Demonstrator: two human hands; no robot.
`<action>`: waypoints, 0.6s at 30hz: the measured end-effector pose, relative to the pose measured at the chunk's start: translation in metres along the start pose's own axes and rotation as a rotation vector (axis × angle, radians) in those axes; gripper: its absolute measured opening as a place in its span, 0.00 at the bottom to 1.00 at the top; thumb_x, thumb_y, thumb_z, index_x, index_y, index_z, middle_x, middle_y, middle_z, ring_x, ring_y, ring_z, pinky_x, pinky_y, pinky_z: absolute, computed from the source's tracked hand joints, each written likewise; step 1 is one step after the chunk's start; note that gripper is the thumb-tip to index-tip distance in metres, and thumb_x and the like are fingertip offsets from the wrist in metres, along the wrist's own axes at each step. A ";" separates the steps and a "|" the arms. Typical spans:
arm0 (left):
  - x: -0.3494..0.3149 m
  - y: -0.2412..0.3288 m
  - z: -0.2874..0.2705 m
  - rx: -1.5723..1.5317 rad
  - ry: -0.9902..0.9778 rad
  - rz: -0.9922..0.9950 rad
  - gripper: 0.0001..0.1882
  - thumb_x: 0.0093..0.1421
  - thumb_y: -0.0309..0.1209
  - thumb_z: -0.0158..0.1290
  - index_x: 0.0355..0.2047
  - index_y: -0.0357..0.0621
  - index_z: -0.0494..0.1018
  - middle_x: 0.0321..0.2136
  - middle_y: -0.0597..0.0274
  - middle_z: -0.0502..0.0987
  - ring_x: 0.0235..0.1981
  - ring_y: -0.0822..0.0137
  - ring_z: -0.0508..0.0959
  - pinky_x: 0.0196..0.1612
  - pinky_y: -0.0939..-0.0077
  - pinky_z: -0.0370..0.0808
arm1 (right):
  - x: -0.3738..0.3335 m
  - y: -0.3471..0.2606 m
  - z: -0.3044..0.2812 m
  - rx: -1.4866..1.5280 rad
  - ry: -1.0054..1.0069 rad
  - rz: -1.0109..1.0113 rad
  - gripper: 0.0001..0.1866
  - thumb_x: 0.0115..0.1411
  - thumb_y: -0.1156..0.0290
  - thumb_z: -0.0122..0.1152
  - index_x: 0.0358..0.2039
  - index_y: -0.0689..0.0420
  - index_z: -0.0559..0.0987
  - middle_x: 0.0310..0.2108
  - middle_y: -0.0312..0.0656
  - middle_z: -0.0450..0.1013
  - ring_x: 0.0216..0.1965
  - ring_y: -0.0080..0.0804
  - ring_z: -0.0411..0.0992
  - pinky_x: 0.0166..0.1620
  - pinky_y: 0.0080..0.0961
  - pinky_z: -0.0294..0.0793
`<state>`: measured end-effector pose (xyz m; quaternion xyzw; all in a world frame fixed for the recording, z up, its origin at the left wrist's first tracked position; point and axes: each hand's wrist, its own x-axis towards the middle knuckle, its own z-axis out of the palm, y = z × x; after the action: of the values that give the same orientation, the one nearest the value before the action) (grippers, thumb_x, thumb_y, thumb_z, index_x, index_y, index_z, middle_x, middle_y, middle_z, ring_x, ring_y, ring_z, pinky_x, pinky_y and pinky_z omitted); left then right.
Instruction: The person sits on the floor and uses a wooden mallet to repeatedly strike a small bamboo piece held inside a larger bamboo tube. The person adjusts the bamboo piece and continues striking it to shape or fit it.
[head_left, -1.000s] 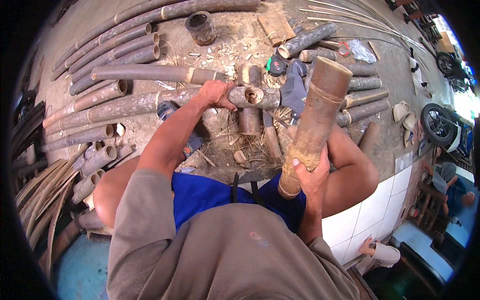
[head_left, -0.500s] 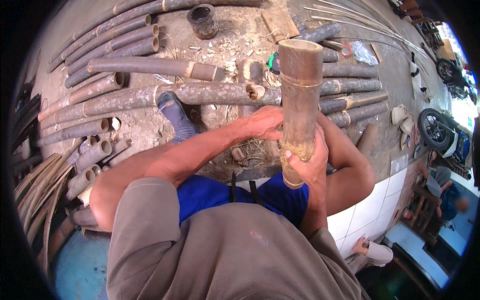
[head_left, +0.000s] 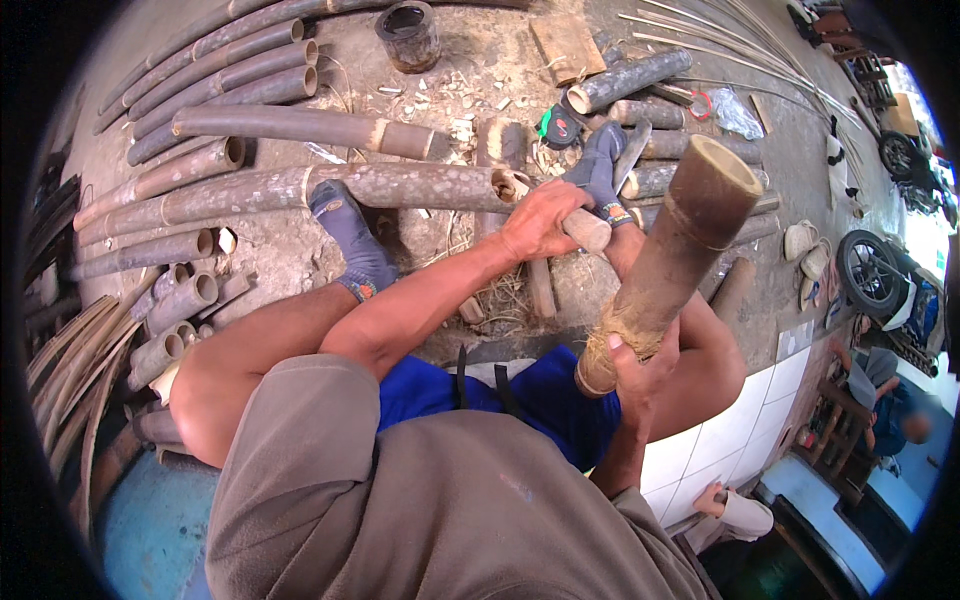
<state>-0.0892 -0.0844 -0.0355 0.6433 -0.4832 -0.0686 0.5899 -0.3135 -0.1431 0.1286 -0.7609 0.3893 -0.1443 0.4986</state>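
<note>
My right hand [head_left: 645, 365] is wrapped around the lower part of a bamboo tube [head_left: 690, 230], with the thumb over a rough, fibrous, straw-coloured band. The tube leans up and to the right, its open cut end at the top. My left hand [head_left: 545, 220], to the left of the tube and apart from it, is closed around a round wooden handle [head_left: 587, 231]. What the handle belongs to is hidden by the hand. Beside my right foot [head_left: 600, 155] a flat metal blade [head_left: 633, 158] shows. A long bamboo pole [head_left: 400, 186] lies crosswise in front of me.
More bamboo poles [head_left: 220, 85] lie at the far left, with cut pieces [head_left: 630, 80] at the right. A green-and-black tape measure [head_left: 558, 127], a dark pot [head_left: 408, 38] and split strips [head_left: 85, 380] are around. A person [head_left: 890, 400] sits at the far right beyond a motorcycle wheel [head_left: 870, 265].
The bamboo tube has tilted to the right, its top swinging away from my left hand. My left hand, earlier partly behind the tube, now shows with the wooden handle in it.
</note>
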 end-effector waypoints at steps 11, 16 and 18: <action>-0.018 -0.035 0.009 -0.040 0.033 0.024 0.21 0.48 0.36 0.70 0.39 0.43 0.74 0.33 0.56 0.72 0.39 0.49 0.74 0.45 0.56 0.70 | 0.010 0.002 0.012 0.006 -0.019 -0.022 0.39 0.49 0.68 0.75 0.61 0.62 0.70 0.51 0.50 0.78 0.51 0.41 0.79 0.58 0.38 0.75; -0.022 -0.044 0.021 -0.049 0.110 0.085 0.21 0.48 0.36 0.70 0.38 0.43 0.73 0.33 0.56 0.71 0.41 0.48 0.74 0.47 0.55 0.70 | 0.018 0.027 0.042 -0.230 0.077 -0.027 0.41 0.51 0.65 0.78 0.63 0.64 0.69 0.53 0.53 0.78 0.53 0.44 0.79 0.58 0.40 0.76; -0.027 -0.044 0.019 -0.074 0.095 0.051 0.21 0.48 0.35 0.70 0.39 0.43 0.73 0.33 0.56 0.72 0.40 0.48 0.75 0.47 0.55 0.71 | 0.033 0.029 0.054 -0.364 -0.015 0.074 0.42 0.51 0.65 0.79 0.63 0.65 0.69 0.53 0.53 0.78 0.53 0.45 0.79 0.59 0.40 0.76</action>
<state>-0.0916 -0.0858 -0.0902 0.6111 -0.4679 -0.0409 0.6371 -0.2723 -0.1377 0.0728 -0.8249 0.4329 -0.0473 0.3605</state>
